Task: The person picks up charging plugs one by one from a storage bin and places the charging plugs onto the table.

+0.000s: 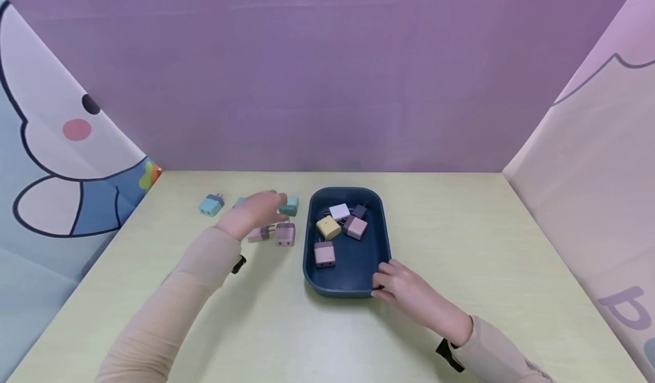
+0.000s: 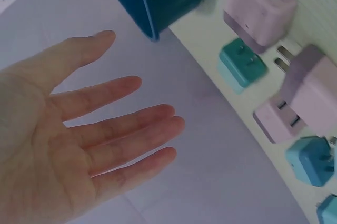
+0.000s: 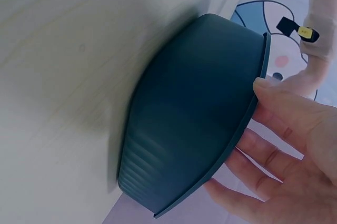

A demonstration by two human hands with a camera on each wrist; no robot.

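Observation:
My left hand (image 1: pixel 257 212) hovers over a loose group of plug-in USB chargers, its fingers stretched and apart, palm bare in the left wrist view. Near it lie a teal charger (image 1: pixel 289 205), a pink charger (image 1: pixel 285 234) and another pink charger (image 1: pixel 258 234), partly covered by the hand. A blue charger (image 1: pixel 210 205) sits farther left. With thumb and fingers my right hand (image 1: pixel 404 292) grips the rim of a dark blue tray (image 1: pixel 353 272) at its near right corner. Inside are a yellow charger (image 1: pixel 328 228), a white charger (image 1: pixel 339 212), and pink and dark purple ones.
The pale wooden table (image 1: pixel 460 229) ends at a purple cloth backdrop (image 1: pixel 327 87). Cartoon-printed cloth (image 1: pixel 56 144) stands along the left side, and a pale printed cloth (image 1: pixel 604 173) along the right. Dark straps circle both wrists.

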